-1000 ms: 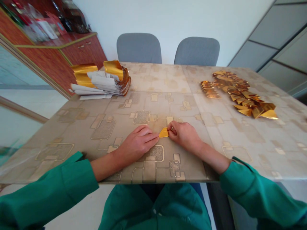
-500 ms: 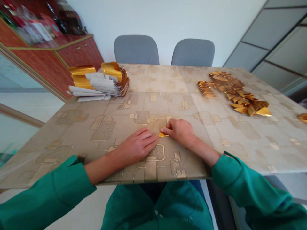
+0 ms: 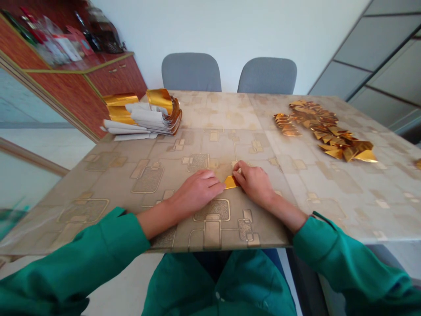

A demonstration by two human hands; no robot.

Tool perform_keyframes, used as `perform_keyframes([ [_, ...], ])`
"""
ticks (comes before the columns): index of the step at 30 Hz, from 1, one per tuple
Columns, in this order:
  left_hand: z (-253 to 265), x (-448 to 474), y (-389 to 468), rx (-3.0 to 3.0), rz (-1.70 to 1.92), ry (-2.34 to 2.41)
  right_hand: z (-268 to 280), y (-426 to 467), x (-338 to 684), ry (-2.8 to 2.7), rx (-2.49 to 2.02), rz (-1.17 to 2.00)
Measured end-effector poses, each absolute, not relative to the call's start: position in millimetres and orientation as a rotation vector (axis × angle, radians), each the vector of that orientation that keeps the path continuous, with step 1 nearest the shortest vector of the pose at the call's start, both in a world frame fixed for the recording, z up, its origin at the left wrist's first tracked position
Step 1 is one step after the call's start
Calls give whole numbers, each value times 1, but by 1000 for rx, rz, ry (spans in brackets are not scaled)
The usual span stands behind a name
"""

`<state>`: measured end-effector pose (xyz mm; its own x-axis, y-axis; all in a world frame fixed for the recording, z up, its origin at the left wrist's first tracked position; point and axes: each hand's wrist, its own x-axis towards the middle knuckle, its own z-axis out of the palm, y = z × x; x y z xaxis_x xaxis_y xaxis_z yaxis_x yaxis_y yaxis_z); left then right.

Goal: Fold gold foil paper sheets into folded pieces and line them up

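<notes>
A small folded piece of gold foil paper (image 3: pixel 231 182) lies low at the table's front middle, between my two hands. My left hand (image 3: pixel 201 188) has its fingers bent together, their tips on the paper's left corner. From the other side my right hand (image 3: pixel 255 181) pinches the paper's right end between thumb and curled fingers, which cover that part. Farther right stand rows of folded gold paper pieces (image 3: pixel 332 131), with a shorter row (image 3: pixel 286 124) beside them. A stack of gold and white paper sheets (image 3: pixel 149 118), bent over, sits at the back left.
A patterned cloth covers the table (image 3: pixel 144 180). Two grey chairs (image 3: pixel 191 72) (image 3: pixel 268 75) are behind its far edge, against the wall. At the left is a reddish wooden cabinet (image 3: pixel 115 79) with bottles and packages on top. Another gold piece (image 3: pixel 418 164) shows at the right edge.
My left hand has gone from lying flat to bent fingers at the paper's corner. More of the gold paper shows between the hands. The whole view has shifted slightly.
</notes>
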<state>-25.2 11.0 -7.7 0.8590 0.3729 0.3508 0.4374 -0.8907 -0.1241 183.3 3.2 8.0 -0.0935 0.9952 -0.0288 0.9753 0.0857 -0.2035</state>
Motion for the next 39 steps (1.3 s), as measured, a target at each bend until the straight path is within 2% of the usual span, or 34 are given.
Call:
perform_keyframes([
  [5, -12, -13, 24, -2859, -448, -647, 3, 1, 183, -2169, -2049, 254],
  [14, -21, -17, 29, -2963, -647, -647, 7, 4, 184, -2210, -2046, 307],
  [20, -18, -18, 36, -2945, -584, -585, -6, 0, 212, -2266, -1601, 479],
  [23, -15, -15, 38, -2950, -569, -553, -11, -3, 228, -2328, -1386, 456],
  [33, 4, -10, 38, -2966, -236, -635, -1, -8, 232, -2655, -1267, -25],
  [39, 4, -12, 36, -2957, -222, -702, -3, -10, 250, -2735, -1067, -160],
])
